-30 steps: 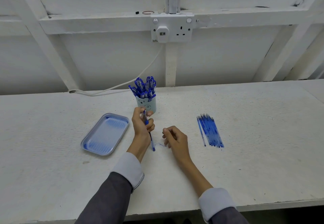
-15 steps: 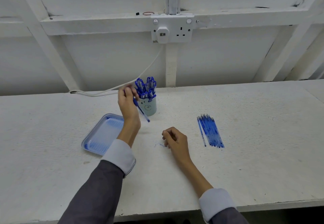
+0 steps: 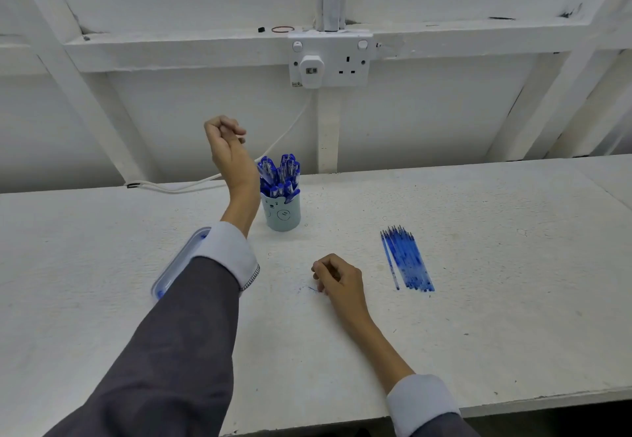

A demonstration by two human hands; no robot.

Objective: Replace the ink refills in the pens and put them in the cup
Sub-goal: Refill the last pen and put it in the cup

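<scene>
A pale green cup (image 3: 284, 214) with a bear face stands at the middle of the white table, packed with several blue pens (image 3: 278, 173). My left hand (image 3: 227, 149) is raised above and just left of the cup, fingers curled, with no pen showing in it. My right hand (image 3: 337, 277) rests on the table in front of the cup, fingers loosely curled, holding nothing I can see. Several blue ink refills (image 3: 407, 260) lie side by side to the right of that hand.
A blue-rimmed tray (image 3: 171, 276) lies at the left, mostly hidden by my left sleeve. A white cable (image 3: 191, 184) runs along the back of the table up to a wall socket (image 3: 330, 60). The table's front edge (image 3: 547, 399) is close to me.
My left hand lifted the pen up from the table toward the cup. Now that hand is higher, left of the cup, and the pen is out of it. The right hand stayed put.
</scene>
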